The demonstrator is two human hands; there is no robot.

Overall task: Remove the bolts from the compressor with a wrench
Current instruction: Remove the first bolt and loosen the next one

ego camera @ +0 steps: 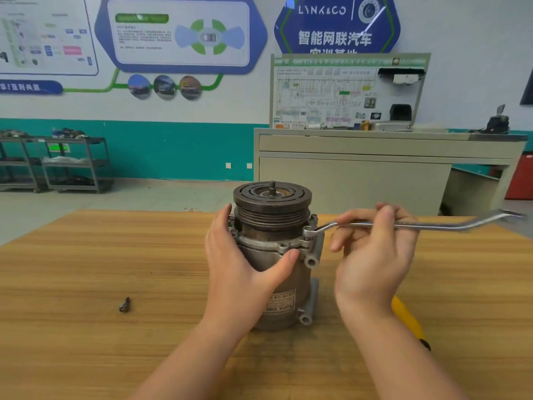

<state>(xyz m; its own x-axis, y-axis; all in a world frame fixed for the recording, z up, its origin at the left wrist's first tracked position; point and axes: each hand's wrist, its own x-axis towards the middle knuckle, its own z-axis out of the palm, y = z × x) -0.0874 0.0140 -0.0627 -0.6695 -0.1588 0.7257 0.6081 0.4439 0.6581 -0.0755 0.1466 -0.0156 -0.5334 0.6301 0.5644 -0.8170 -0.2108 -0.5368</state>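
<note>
L hand (245,267) wraps compressor (274,255), upright mid-table (86,255); R hand (375,255) pinches wrench (418,225) shaft, ring end on flange bolt (308,230). Loose bolt (125,304) lies well left; yellow handle (409,321) behind R wrist.

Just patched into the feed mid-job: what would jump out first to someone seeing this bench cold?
The compressor stands upright mid-table, pulley end up, with the left hand wrapped around its body. The right hand holds a long ring wrench whose ring end sits on a bolt at the flange's right side. One loose bolt lies on the wooden table to the left.
</note>
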